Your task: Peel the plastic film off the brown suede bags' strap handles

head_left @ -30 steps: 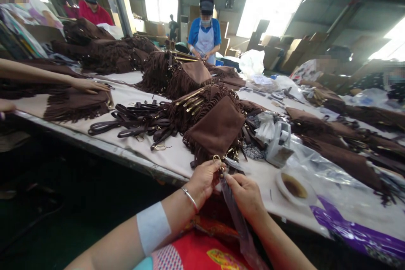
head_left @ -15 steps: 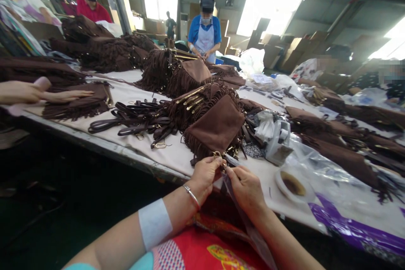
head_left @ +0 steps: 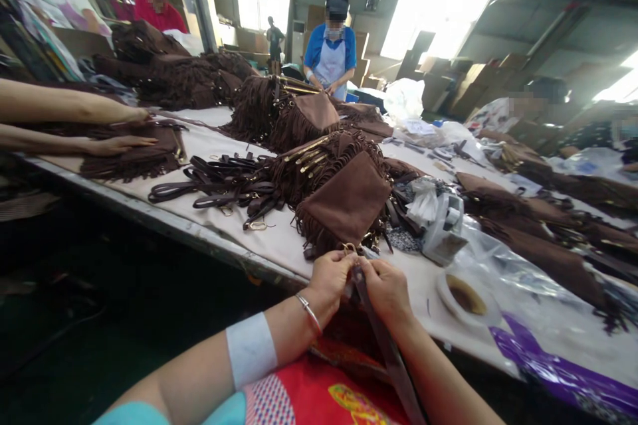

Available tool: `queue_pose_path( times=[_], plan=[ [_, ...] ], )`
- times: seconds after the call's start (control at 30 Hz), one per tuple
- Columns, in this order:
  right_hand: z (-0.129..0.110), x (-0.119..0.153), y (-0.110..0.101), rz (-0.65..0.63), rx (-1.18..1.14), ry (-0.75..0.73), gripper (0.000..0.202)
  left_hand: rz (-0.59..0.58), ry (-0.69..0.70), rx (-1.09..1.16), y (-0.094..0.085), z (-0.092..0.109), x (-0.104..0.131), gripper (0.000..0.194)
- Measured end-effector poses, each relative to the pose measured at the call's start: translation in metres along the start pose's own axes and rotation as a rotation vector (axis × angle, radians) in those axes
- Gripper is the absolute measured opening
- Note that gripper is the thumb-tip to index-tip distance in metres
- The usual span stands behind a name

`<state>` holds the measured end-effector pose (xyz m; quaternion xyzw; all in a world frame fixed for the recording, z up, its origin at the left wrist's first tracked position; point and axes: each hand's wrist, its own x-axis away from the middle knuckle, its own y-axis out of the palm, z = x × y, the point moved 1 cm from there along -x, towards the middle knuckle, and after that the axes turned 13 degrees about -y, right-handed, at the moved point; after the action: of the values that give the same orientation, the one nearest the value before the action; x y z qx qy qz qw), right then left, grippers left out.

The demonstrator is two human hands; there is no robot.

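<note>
Close together at the table's front edge, both hands work on one dark brown strap (head_left: 383, 329) with gold metal hardware (head_left: 349, 248) at its end. My left hand (head_left: 329, 279) is closed, pinching the end with the gold ring. Fingers also closed, my right hand (head_left: 386, 289) grips the strap just below that end; the rest hangs down over my red apron (head_left: 319, 388). Just beyond lies a brown fringed bag (head_left: 349, 199) on a pile of similar bags. Left of the pile is a heap of dark straps (head_left: 224, 182) with gold clasps.
A tape dispenser (head_left: 445, 229), a tape roll (head_left: 468, 295) and purple plastic (head_left: 563, 362) are on the right. At left, a co-worker's hands (head_left: 122, 143) rest on fringed bags. Another person (head_left: 331, 46) in a blue shirt stands across the table (head_left: 272, 239).
My hands have drawn closer together at the strap's end, and the strap now shows its flat side. The co-worker's arm at left has reached farther over the bags. The view has shifted slightly.
</note>
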<state>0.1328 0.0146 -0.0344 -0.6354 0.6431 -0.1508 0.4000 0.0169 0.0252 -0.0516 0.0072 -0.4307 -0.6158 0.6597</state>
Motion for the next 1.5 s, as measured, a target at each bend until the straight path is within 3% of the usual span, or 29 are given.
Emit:
queue_pose_path(
  times=[0.07,0.17,0.3,0.43,0.63,0.7,0.8,0.87,1.03,1.23,1.4,1.5],
  plan=[
    [0.006,0.0,0.0,-0.039,-0.141,0.128,0.05,-0.004,-0.038,-0.003,-0.003,0.001,0.001,0.029],
    [0.005,0.012,-0.005,-0.134,-0.298,0.156,0.05,-0.02,-0.076,0.032,-0.007,0.004,0.002,0.029],
    [-0.003,0.03,-0.011,-0.229,-0.206,0.165,0.041,-0.039,-0.089,0.033,-0.006,0.004,0.002,0.028],
    [-0.005,0.023,-0.007,-0.197,-0.19,0.185,0.041,-0.035,-0.102,-0.014,-0.003,-0.001,0.001,0.029],
    [-0.003,0.008,0.002,-0.15,-0.458,0.3,0.04,-0.087,-0.12,-0.104,-0.011,0.003,0.008,0.025],
    [-0.004,0.01,0.002,-0.146,-0.536,0.316,0.04,-0.034,-0.041,-0.287,-0.02,0.011,0.011,0.026],
    [-0.004,0.018,-0.001,-0.143,-0.508,0.283,0.04,0.13,0.275,-0.661,-0.034,0.026,0.015,0.024],
    [-0.004,0.023,-0.002,-0.142,-0.464,0.258,0.04,0.141,0.41,-0.812,-0.039,0.032,0.015,0.019],
    [-0.001,0.031,-0.002,-0.137,-0.45,0.255,0.042,0.026,0.418,-0.96,-0.031,0.024,0.008,0.037],
    [0.002,0.032,0.003,-0.131,-0.492,0.376,0.043,0.067,0.389,-0.916,-0.027,0.017,0.005,0.031],
    [-0.001,0.015,0.01,-0.093,-0.6,0.47,0.041,-0.052,0.569,-0.926,-0.023,0.022,0.021,0.027],
    [-0.002,0.009,0.012,-0.081,-0.633,0.461,0.041,-0.127,0.539,-0.929,-0.024,0.026,0.024,0.023]
  ],
)
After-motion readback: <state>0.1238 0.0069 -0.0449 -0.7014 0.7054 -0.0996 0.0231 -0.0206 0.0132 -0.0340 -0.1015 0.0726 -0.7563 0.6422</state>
